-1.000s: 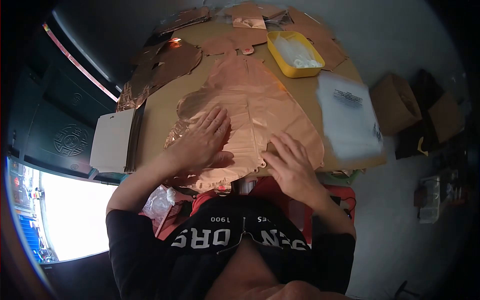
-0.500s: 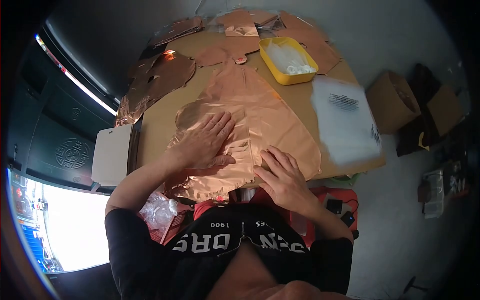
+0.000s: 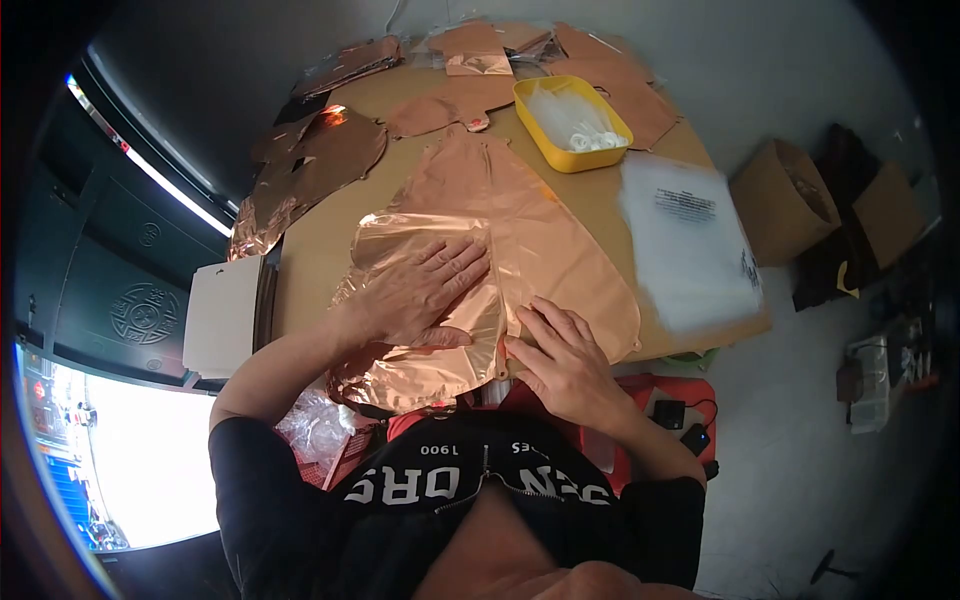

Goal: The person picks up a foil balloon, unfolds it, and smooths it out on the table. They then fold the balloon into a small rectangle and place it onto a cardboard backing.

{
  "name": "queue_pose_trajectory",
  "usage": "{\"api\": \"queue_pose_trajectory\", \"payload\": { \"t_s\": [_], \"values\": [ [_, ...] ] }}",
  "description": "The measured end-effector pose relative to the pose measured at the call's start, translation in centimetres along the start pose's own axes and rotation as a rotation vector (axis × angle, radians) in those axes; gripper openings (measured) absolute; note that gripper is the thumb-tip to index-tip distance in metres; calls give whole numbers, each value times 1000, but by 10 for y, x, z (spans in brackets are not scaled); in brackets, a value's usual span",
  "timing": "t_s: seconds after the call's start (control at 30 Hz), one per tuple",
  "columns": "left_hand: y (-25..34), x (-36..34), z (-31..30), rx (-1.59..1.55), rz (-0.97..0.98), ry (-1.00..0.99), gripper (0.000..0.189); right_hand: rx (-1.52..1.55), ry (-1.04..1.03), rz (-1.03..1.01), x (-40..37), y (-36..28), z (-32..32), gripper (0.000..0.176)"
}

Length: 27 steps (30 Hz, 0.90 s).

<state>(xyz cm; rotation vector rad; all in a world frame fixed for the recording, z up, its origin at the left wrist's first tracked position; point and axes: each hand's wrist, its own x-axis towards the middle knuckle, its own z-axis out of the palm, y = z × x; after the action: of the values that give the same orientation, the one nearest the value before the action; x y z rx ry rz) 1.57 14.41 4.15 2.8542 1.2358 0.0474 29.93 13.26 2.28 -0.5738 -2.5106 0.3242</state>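
Note:
A flat, uninflated rose-gold foil balloon [image 3: 570, 250] lies across the front of the table, with its left part folded over towards the middle. My left hand [image 3: 425, 290] rests palm down on that folded part, fingers stretched out and thumb apart. Just right of the fold line, my right hand [image 3: 560, 350] touches the balloon near its front edge, with fingers slightly bent and thumb apart from them. Under both palms the foil is hidden. Creases run through the foil around my left hand.
More flat foil balloons [image 3: 330, 155] lie at the table's left and back. A yellow tray [image 3: 590, 158] holds white items and clear plastic. White printed plastic bags [image 3: 685, 260] lie at the right. Pale cards [image 3: 222, 315] stand at the left edge; a cardboard box [image 3: 785, 190] stands beyond the right edge.
My left hand has slid slightly right across the foil, and the folded left part now shows a straighter, shinier upper edge. My right hand has barely moved.

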Motion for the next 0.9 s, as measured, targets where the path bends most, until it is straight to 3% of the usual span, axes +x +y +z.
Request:
{"api": "queue_pose_trajectory", "payload": {
  "t_s": [0.27, 0.4, 0.5, 0.6, 0.9],
  "values": [
    [3, -5, -8, -43, -50, -34, 98, 45, 34, 28, -1, 2, -11, 55],
    [-14, -27, -12, -275, -299, 194, 81, -57, 37, 128, -5, 14, -25, 59],
    [-23, -38, -19, -333, -504, 280, 79, -155, 8, 186, -6, 28, -24, 58],
    [-33, -49, -13, -358, -584, 284, 78, -198, -29, 194, -6, 35, -20, 58],
    [-3, -54, -14, -272, -472, 210, 78, -183, -92, 169, -16, 31, -14, 59]
  ]
}}
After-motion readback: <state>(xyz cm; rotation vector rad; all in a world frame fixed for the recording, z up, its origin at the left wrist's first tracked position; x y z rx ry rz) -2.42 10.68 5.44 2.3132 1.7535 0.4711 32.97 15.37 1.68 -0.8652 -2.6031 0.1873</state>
